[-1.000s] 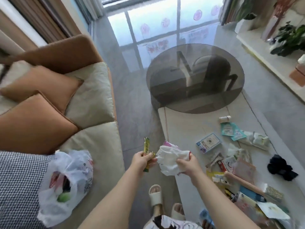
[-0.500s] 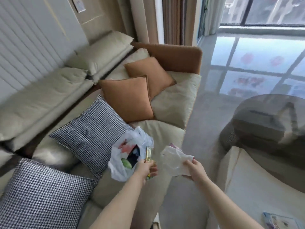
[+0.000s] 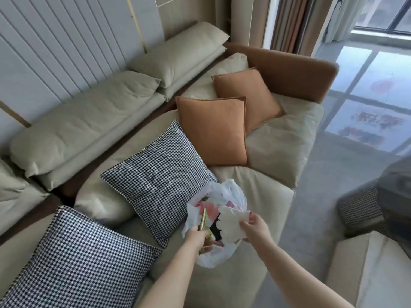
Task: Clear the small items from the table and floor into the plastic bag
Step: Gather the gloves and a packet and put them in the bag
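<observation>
Fingers of the left hand [image 3: 196, 237] pinching a yellow-green wrapper [image 3: 203, 221] and the right hand [image 3: 253, 225] gripping white cloth [image 3: 232, 225] have now reached the plastic bag [image 3: 213, 255], lower centre, ready for release.

Daylight pours in from the window [image 3: 378, 16] far up and right of the fingers, glaring off the glossy floor [image 3: 375, 112]. The sofa [image 3: 278, 138] beyond the fingertips sits evenly lit, with soft shadows. Everything is slightly smeared, and straight lines bow toward the edges.
</observation>
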Demonstrator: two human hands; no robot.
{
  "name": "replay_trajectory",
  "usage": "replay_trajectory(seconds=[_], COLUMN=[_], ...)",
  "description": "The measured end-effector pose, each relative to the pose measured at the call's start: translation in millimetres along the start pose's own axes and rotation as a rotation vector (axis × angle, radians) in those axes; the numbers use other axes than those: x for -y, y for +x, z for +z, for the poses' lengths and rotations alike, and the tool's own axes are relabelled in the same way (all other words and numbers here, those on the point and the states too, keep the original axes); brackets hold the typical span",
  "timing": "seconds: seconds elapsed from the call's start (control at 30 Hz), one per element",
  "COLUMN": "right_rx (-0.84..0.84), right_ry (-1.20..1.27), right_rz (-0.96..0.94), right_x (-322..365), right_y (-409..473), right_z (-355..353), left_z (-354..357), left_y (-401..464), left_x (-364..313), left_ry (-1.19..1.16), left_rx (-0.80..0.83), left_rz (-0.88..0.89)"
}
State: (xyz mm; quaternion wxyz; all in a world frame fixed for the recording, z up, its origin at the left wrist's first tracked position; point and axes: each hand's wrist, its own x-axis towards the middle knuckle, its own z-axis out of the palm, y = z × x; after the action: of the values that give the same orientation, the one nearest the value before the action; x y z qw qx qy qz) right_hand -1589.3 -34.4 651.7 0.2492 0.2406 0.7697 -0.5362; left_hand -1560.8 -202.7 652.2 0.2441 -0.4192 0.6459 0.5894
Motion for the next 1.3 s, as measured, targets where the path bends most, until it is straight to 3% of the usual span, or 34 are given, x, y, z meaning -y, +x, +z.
replay_trajectory(seconds=[0.3,0.47,0.67,0.8,0.87,1.03,1.13,1.3], right_rx=[-0.094,0.052,-0.071,-0.172,-0.147,-0.071,-0.16,-0.248], right_ry=[-0.252,-0.381,-0.477,-0.615,-0.576,-0.177,-0.17,-0.049], right_rz=[-0.011,0.096,0.072,0.047,0.081,0.189,0.17,0.114], right_x=[14.1,-2.5,-9.8,-13.5,-18.9,-24.7,-28.5,-8.5], right_y=[57.3,66.4,67.1,70.3,75.4,92.1,100.1,96.9], right_z=[70.3,71.9,53.1,42.9,42.4,44.9,40.0,18.1], left_z=[8.6,13.8,-6.7,-22.1,-19.6,1.2,2.8,-16.5], left_y=[104.6,121.3,126.0,123.8,129.1,141.4,134.0,112.5], left_x=[0.1,10.5,14.4,15.0,24.5,40.0,36.0,1.9], left_ry=[0.112,0.284,0.246,0.536,0.536,0.122,0.065,0.141], left_rx=[-0.031,0.188,0.074,-0.142,-0.122,-0.022,-0.036,-0.185], left_rz=[-0.01,-0.052,-0.032,0.052,0.014,-0.215,-0.161,0.076])
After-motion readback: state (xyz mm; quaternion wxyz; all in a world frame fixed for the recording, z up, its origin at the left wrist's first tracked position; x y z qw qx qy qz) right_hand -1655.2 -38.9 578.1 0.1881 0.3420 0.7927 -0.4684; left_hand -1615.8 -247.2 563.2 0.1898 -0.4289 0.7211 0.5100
